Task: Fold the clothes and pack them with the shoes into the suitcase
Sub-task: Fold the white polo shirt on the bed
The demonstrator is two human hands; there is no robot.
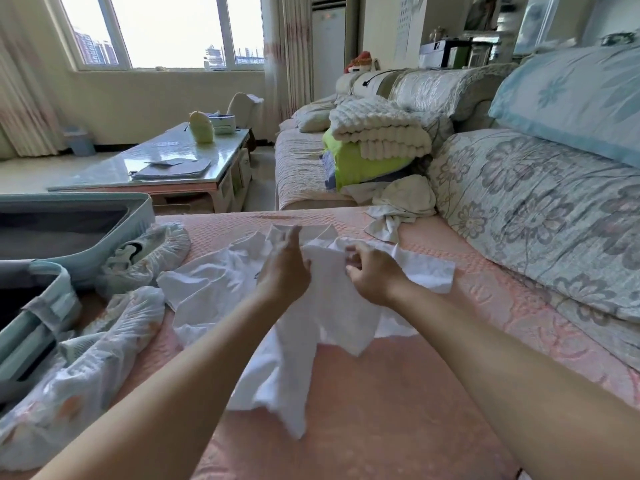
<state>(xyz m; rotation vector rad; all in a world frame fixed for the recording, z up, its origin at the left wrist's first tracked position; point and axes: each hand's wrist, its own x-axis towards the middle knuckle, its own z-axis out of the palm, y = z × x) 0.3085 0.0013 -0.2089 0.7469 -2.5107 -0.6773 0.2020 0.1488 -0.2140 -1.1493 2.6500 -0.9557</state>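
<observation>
Gripping: the left hand [284,268] and the right hand [372,275] sit close together at the centre of the frame. Each has its fingers closed on a fold of the crumpled white cotton shirt [214,289].
Shirt: it lies spread and wrinkled on the pink quilted sofa seat [398,393]. One tail runs towards the lower centre between the two forearms.
Suitcase: the pale teal hard-shell suitcase [142,216] lies open at the left edge, its dark lining showing, well apart from the shirt.
Shoes: a pale sneaker in a clear plastic cover [145,251] rests against the suitcase wall. A second plastic-wrapped shoe [104,341] lies below it at lower left, touching the shirt's left edge.
In the way: both wrapped shoes lie between the shirt and the suitcase.
Other clothes: a crumpled cream garment [401,206] lies right of centre, above the hands, at the foot of the grey floral back cushion [536,209].
Behind: a folded cream waffle blanket [381,133] sits on neon green fabric [360,164].
Upper left: a glass-topped counter [114,168] carries a stack of papers [173,168].
</observation>
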